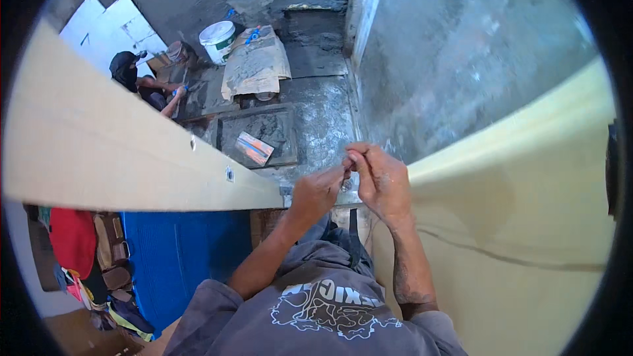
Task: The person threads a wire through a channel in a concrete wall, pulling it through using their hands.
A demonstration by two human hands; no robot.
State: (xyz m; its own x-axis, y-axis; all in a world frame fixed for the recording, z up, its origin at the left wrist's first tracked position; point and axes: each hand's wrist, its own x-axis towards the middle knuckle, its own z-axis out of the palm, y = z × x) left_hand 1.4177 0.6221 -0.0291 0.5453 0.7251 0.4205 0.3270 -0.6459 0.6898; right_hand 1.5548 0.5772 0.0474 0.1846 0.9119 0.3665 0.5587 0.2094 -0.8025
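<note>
My left hand [319,194] and my right hand [384,181] meet in front of me at the doorway, above the threshold. The fingers of both are drawn together in a pinch, and their tips touch or nearly touch. Whatever lies between the fingertips, if anything, is too small to make out. Grey smears mark the skin of both hands. Beyond my left hand, a shallow mortar tray [295,137] rests on the floor with wet grey mortar in it. On that mortar lies a plastering float [255,149] with an orange-and-white face and a blue strip.
A co-worker [148,86] crouches at the far left, holding something blue. A white bucket [217,33] stands beside paper sacks [254,69] with a blue tool on them. Cream door-frame walls [508,191] flank me. A blue panel [188,270] and red cloth [72,240] are at lower left.
</note>
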